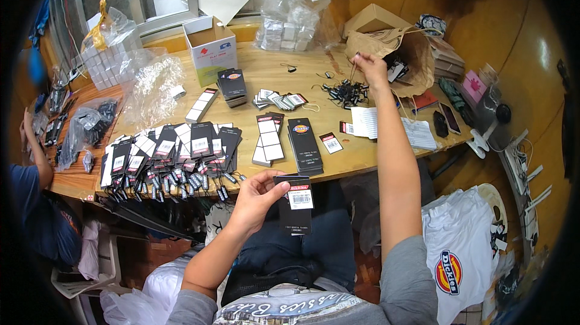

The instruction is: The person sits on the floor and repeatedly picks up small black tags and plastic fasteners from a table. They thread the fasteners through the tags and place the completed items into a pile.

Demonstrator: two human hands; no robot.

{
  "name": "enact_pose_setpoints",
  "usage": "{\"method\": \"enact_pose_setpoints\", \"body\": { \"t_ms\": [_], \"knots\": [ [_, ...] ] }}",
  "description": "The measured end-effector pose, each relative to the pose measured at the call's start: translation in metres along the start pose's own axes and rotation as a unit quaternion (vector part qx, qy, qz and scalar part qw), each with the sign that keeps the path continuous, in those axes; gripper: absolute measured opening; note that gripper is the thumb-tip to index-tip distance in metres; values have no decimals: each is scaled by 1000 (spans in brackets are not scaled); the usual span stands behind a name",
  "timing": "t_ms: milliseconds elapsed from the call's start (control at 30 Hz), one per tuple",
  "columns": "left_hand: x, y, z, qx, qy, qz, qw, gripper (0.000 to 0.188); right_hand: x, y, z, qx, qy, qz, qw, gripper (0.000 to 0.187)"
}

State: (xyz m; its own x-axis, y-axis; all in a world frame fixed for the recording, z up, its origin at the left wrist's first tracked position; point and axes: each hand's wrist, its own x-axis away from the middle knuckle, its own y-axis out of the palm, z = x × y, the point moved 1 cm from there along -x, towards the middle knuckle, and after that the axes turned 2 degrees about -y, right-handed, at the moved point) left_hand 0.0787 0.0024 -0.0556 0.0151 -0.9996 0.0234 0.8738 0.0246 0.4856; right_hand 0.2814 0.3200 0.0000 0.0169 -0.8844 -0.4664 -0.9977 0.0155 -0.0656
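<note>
Left hand (255, 201), clamped on black tags (295, 221) below the table (345, 162) edge, label (300, 200) upward seemingly for reading; black tag stack (306, 144), presumably kept within reach; right hand (371, 69), well apart, pinching a thin cord (353, 70), apparently lifted clear of the cord heap (345, 93).

The wooden table (266, 66) holds one open white-and-green cardboard box (212, 53), one crumpled brown paper bag (421, 62), one heap of black cords (346, 93) and one dark rectangular phone (449, 118).

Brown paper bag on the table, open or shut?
Open: the brown paper bag's mouth gapes wide beside the right hand, and white and dark items show inside.
</note>
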Motion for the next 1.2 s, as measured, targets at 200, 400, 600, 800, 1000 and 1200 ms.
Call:
{"method": "enact_pose_setpoints", "body": {
  "t_ms": [200,400,600,800,1000,1200],
  "knots": [
    [2,1,-1,10,-6,-8,1000,18,3,-7,-61,-143,37,-51,988,18],
    [5,-5,-2,8,1,-16,1000,18,7,-14,-80,-125,56,-90,986,14],
    [1,7,22,12,11,-23,1000,17,34,-10,-106,-234,50,-198,951,14],
    [-11,39,53,-43,102,-68,992,20,134,13,-139,-279,106,-281,912,10],
    [-3,45,41,-30,73,-116,990,18,215,25,-137,-117,112,-312,936,6],
    [22,17,-3,-41,-97,-92,990,20,254,20,-117,-2,90,-412,907,17]
  ]
}}
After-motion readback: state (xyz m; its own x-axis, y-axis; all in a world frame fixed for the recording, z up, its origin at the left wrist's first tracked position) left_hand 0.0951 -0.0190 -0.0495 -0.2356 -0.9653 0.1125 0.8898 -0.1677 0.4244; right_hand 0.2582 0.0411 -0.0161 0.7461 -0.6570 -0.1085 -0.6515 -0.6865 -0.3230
